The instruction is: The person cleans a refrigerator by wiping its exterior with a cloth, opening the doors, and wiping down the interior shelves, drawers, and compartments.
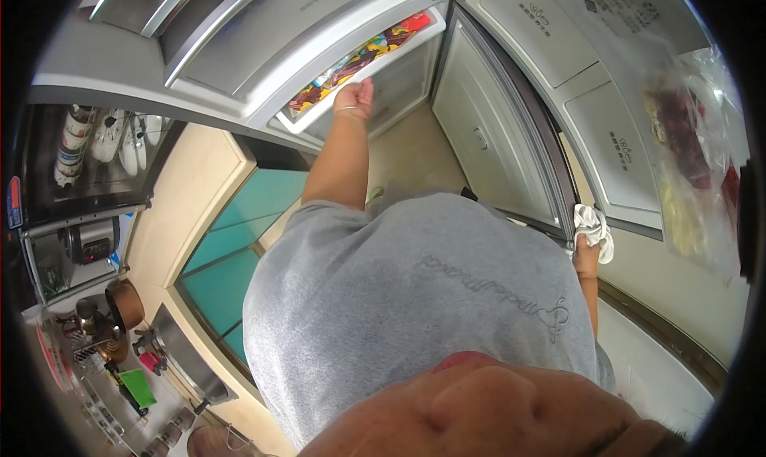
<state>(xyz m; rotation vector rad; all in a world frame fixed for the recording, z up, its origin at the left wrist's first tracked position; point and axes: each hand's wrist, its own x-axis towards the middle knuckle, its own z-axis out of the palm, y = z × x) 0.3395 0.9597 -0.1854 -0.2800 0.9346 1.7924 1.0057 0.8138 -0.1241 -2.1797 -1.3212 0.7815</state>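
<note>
At the front of a pulled-out white freezer drawer (pixel 297 124) is my left hand (pixel 353 100), its fingers curled at the drawer's rim. Colourful yellow, red and brown packages (pixel 363 57) fill this drawer. A thin bracelet circles my left wrist. Off to the right, my right hand (pixel 586 254) is closed around a crumpled white cloth (pixel 593 227), held against the edge of the open freezer door (pixel 503 130). Part of the right hand is covered by the cloth.
Closed upper drawers (pixel 263 38) sit above the open one. Right of me, another open door panel (pixel 614 154) has bagged food (pixel 690 154) hanging by it. A counter (pixel 187 186) with teal cabinets (pixel 219 273), a sink (pixel 187 353) and kitchenware lie to the left.
</note>
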